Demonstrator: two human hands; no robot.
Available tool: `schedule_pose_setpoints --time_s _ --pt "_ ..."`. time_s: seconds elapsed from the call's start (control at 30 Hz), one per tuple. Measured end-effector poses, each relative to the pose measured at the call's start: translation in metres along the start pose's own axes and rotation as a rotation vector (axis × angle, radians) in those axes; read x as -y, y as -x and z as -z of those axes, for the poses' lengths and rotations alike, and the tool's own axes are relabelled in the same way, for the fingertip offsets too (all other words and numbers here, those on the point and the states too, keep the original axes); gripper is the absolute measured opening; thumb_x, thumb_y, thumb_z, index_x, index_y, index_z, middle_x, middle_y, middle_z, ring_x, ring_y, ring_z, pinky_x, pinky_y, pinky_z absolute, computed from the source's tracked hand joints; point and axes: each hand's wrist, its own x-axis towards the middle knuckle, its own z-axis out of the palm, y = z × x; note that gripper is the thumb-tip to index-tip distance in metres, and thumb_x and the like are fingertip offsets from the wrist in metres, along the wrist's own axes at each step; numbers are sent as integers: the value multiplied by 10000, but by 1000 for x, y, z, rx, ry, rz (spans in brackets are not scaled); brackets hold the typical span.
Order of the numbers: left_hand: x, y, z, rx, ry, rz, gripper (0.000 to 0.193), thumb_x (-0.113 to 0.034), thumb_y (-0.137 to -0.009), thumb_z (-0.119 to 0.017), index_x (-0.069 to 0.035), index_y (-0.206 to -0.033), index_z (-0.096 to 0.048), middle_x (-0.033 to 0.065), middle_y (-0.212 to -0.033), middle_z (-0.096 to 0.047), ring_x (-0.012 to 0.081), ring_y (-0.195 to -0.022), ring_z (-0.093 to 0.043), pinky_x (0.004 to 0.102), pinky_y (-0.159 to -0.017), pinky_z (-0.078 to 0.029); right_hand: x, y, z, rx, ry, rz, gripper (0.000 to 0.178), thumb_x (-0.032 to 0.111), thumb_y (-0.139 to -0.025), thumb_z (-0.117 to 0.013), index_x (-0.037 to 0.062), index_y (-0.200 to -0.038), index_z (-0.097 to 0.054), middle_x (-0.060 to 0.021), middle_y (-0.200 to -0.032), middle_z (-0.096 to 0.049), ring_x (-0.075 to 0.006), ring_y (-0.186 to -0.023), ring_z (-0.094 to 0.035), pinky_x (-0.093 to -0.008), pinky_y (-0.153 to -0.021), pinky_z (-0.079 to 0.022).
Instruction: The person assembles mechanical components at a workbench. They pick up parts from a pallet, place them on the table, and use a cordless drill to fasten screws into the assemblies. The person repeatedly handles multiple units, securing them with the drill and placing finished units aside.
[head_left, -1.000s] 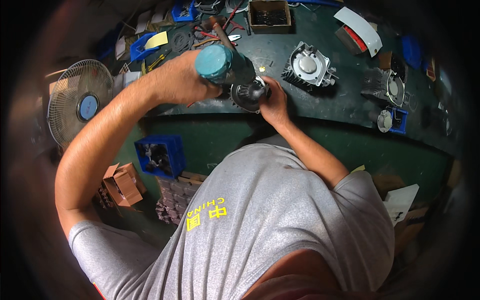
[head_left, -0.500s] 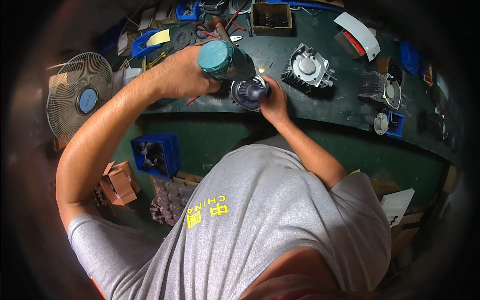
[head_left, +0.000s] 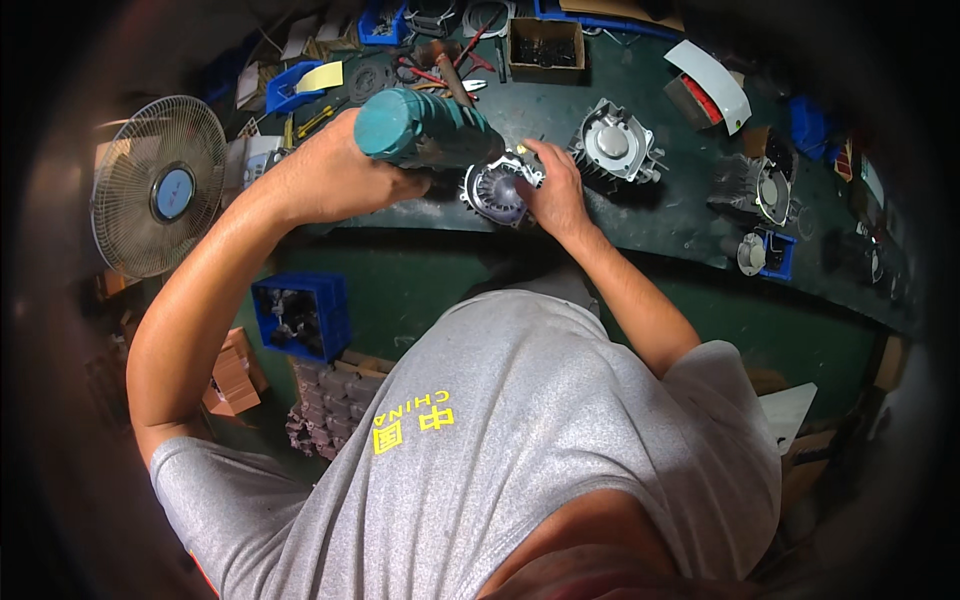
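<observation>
My left hand [head_left: 335, 175] is wrapped around a teal and dark power screwdriver [head_left: 425, 130]. The tool lies tilted, its teal end toward the left and its dark front end over the far rim of a round metal housing [head_left: 490, 205]. Inside that housing sits a finned fan wheel [head_left: 503, 188]. My right hand [head_left: 560, 195] holds the housing from its right side, thumb over the fan wheel and a finger reaching past the far rim near the tool's tip. Whether a bit touches a screw is too small to tell.
Right of my hand stands a grey cast motor housing [head_left: 615, 142], with a finned one [head_left: 770, 190] further right. A hammer [head_left: 452, 80], pliers and a cardboard box of small dark parts [head_left: 545, 50] lie behind. At left is a fan [head_left: 160, 190]; below, a blue crate [head_left: 302, 315].
The power screwdriver has tipped over, its teal end moving left and toward me and its front end now at the housing's far rim. My right index finger has straightened past the rim.
</observation>
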Motion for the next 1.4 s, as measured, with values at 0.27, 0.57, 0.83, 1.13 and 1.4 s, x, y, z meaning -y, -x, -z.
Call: schedule_pose_setpoints --time_s 0.27,0.57,0.83,1.13,1.4 --pt "-14 35 20 -193 195 189 346 -102 -829 -812 -31 -1150 -703 66 -985 -736 162 -900 -665 347 -834 -559 5 -53 24 -52 -35 83 213 47 -884 -659 7 -1076 -740 -203 -1000 -725 -376 -923 -710 -415 -834 -565" --pt "48 99 -17 -224 643 286 278 -137 -868 -826 -73 -1125 -740 9 -1018 -726 124 -919 -662 303 -831 -554 32 -49 72 -26 -139 -124 632 220 -897 -764 -8 -1435 -522 -229 -1177 -703 -302 -878 -729 -390 -831 -586" --pt "90 123 -94 -58 451 336 229 10 -792 -782 -22 -1011 -725 7 -889 -647 124 -815 -586 311 -753 -530 -13 57 15 214 -98 -383 1010 408 -761 -845 -32 -1524 -352 -320 -1443 -504 -458 -1327 -502 -487 -1135 -414" --pt "100 100 -184 48 506 422 275 63 -719 -688 -1 -985 -657 -9 -847 -575 96 -701 -509 287 -612 -466 -22 61 -1 150 -362 -512 845 406 -755 -807 20 -1427 -468 -295 -1335 -569 -427 -1290 -532 -475 -1088 -438" --pt "109 64 -241 157 435 258 391 -16 -739 -705 -9 -1130 -707 44 -955 -680 126 -852 -590 292 -796 -515 -22 138 81 -76 -255 -511 660 287 -713 -812 8 -1283 -632 -194 -1105 -734 -317 -1012 -715 -400 -906 -563"
